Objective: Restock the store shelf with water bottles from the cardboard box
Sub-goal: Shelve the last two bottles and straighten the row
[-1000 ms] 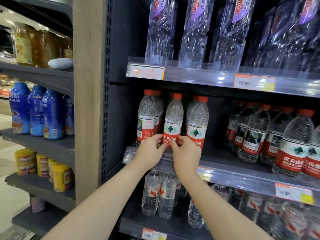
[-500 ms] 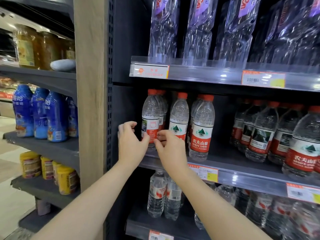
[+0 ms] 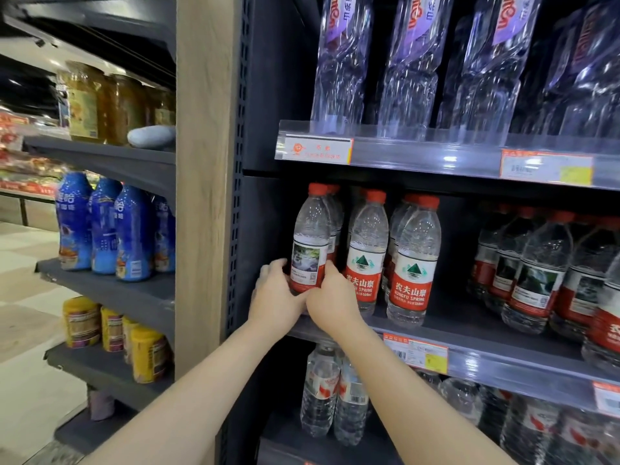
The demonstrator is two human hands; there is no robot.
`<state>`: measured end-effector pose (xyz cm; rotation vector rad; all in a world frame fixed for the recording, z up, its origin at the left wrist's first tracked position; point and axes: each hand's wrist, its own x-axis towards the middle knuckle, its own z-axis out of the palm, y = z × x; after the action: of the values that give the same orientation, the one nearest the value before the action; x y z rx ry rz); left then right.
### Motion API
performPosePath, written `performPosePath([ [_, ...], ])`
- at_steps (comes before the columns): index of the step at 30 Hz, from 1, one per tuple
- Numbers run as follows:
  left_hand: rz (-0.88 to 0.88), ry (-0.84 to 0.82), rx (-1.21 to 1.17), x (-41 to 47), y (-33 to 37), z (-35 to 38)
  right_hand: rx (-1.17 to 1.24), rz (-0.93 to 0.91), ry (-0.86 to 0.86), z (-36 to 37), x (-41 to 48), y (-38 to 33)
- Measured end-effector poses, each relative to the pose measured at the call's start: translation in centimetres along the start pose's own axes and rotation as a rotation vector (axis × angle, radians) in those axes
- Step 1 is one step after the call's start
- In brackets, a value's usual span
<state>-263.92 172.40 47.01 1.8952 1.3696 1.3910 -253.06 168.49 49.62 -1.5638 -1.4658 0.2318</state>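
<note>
My left hand [image 3: 275, 297] and right hand [image 3: 330, 303] clasped the leftmost water bottle [image 3: 310, 236] low at its label. I judged it full, heavyish, thin-walled and slick.

Glossy clear plastic bottle [image 3: 310, 236], matt dark metal shelf [image 3: 469, 325], wood-grain post [image 3: 201, 196].

A shop, probably a supermarket: price tags [image 3: 416, 351] (blurred) front stocked shelves [image 3: 464, 323].
</note>
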Motion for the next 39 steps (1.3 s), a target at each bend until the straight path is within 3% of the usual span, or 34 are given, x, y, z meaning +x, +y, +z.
performPosePath([
  [2,0.038,-0.032,0.091,-0.4,0.2,-0.1,0.005,-0.026,0.120,0.3,-0.2,-0.2],
  [5,0.058,-0.082,-0.025,-0.9,0.5,-0.1,0.017,-0.064,0.268,0.5,-0.7,-0.8],
  [15,0.113,0.104,-0.146,-1.3,-0.2,-0.5,0.002,-0.008,0.112,0.2,-0.5,-0.7],
  [20,0.065,-0.100,-0.174,-0.5,-0.2,-0.5,0.006,-0.003,0.206,0.0,-0.8,-0.4],
  [29,0.017,-0.073,-0.297,-0.1,-0.9,-0.7,0.038,0.031,0.183,-0.5,-0.5,0.6],
  [34,0.026,-0.148,-0.292,0.1,-1.2,-0.5,-0.084,0.027,0.162,-0.1,0.0,0.7],
  [39,0.010,-0.119,-0.309,0.4,-1.7,0.1,-0.199,0.047,0.099,0.0,0.2,0.8],
])
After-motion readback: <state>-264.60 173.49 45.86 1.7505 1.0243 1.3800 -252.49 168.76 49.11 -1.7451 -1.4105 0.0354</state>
